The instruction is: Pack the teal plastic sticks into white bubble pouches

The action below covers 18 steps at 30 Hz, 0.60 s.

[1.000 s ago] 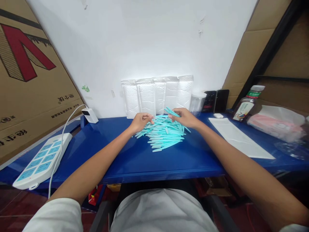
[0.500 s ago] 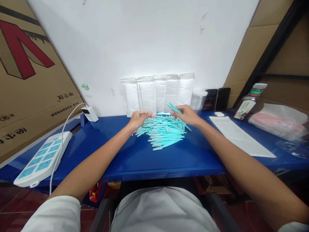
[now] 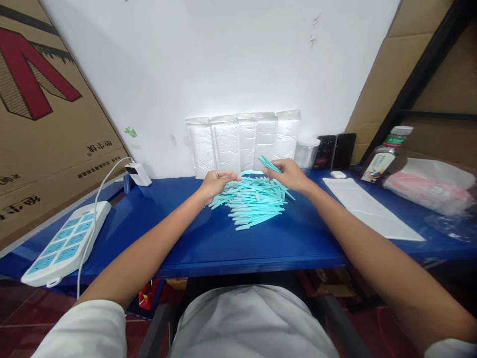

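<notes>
A heap of turquoise foam-tipped swabs (image 3: 257, 201) lies on the blue table, most of them pointing sideways. My right hand (image 3: 288, 175) is closed round a few swabs (image 3: 269, 163), whose ends stick out up and to the left beyond the fingers. At the heap's upper left, my left hand (image 3: 216, 184) has thumb and forefinger pinched together. A bright turquoise strip (image 3: 253, 172) shows just right of its fingertips; whether the fingers hold it, I cannot tell.
White padded envelopes (image 3: 244, 144) lean on the wall behind the heap. Right of them stand a clear jar (image 3: 307, 151), two phones (image 3: 343, 151) and a bottle (image 3: 385, 156). A flat white sheet (image 3: 372, 209) lies at right, a power strip (image 3: 67, 243) at left.
The left fingertips have shifted very slightly to the right. The right hand stays nearly in place with its swabs, and the view has tilted slightly.
</notes>
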Tool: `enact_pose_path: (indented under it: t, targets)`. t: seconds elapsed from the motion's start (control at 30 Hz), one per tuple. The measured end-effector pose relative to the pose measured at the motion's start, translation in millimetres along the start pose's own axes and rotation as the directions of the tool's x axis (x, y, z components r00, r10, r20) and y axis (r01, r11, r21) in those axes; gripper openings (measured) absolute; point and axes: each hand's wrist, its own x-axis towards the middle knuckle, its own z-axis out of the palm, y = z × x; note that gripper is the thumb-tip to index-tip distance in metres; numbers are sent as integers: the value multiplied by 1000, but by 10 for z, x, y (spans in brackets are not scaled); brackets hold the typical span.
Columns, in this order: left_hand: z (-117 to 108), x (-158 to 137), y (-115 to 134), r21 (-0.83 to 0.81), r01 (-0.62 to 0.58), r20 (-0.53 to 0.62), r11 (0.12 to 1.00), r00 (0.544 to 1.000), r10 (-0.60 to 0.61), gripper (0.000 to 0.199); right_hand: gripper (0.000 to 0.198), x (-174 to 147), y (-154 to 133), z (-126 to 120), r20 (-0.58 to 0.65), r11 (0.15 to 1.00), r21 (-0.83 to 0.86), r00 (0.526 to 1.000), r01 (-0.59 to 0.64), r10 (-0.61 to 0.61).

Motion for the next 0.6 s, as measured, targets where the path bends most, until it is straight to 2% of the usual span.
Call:
enact_pose_path:
  t: [0.23,0.6]
  targets:
    - [-42,2,26,-77,47,-33,996,998,-50,50,51,0,7,-52,-34,999,-36,999,-22,20]
    - [66,-44,2,-40,46,41,998,998,-45,53,51,-31,-48,77,39,1000,8,999,3,-3]
